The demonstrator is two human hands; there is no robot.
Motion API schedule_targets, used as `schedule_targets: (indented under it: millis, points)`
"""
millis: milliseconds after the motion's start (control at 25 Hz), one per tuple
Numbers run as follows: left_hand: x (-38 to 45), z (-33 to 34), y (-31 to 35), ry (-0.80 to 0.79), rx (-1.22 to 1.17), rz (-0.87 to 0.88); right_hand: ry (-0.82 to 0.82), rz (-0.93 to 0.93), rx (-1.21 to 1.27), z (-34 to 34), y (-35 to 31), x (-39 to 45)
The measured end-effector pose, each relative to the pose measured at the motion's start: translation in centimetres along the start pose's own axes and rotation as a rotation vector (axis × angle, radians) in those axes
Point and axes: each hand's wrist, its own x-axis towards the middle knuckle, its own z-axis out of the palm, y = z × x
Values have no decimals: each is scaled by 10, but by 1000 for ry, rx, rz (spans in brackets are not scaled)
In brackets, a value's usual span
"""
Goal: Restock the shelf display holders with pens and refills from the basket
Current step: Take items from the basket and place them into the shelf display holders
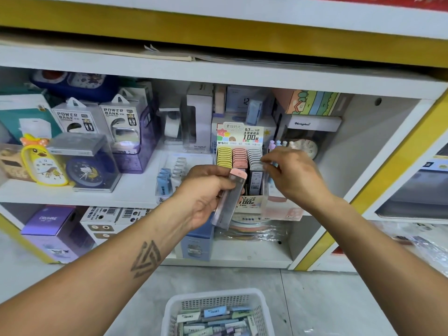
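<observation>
A cardboard display holder (pixel 244 135) on the middle shelf carries rows of yellow, pink and grey lead-refill cases. My left hand (pixel 206 192) grips a clear refill case with a pink cap (pixel 229 197), upright and slightly tilted, just in front of the holder. My right hand (pixel 294 175) reaches into the holder's grey row, its fingertips pinching a grey-capped refill case (pixel 257 174) there. On the floor below stands a white plastic basket (pixel 215 299) with several refill packs in it.
Left of the holder lies a clear tray of blue and white refill packs (pixel 169 175). Boxed clocks and power banks (pixel 80 122) fill the shelf's left side. A yellow-edged divider (pixel 378 180) bounds the bay on the right. More boxes sit on the shelf beneath.
</observation>
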Motion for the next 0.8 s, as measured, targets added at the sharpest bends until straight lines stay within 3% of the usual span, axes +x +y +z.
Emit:
schedule_targets:
  millis: [80, 200, 360, 480, 560, 680, 800]
  points:
    - [-1, 3, 1, -7, -12, 10, -10, 78, 187, -3, -6, 1]
    - [-3, 4, 3, -95, -86, 17, -251, 89, 686, -10, -19, 0]
    - [-5, 3, 7, -219, -132, 5, -280, 126, 919, -21, -17, -1]
    - [4, -7, 8, 28, 355, 289, -146, 217, 959, -30, -11, 0]
    - [7, -19, 9, 164, 786, 553, -42, 248, 804, -29, -7, 0]
    - [6, -29, 1, 13, 1240, 683, 19, 221, 510, -20, -8, 1]
    - [3, -28, -8, -118, 1381, 647, 26, 106, 372, -13, -19, 1]
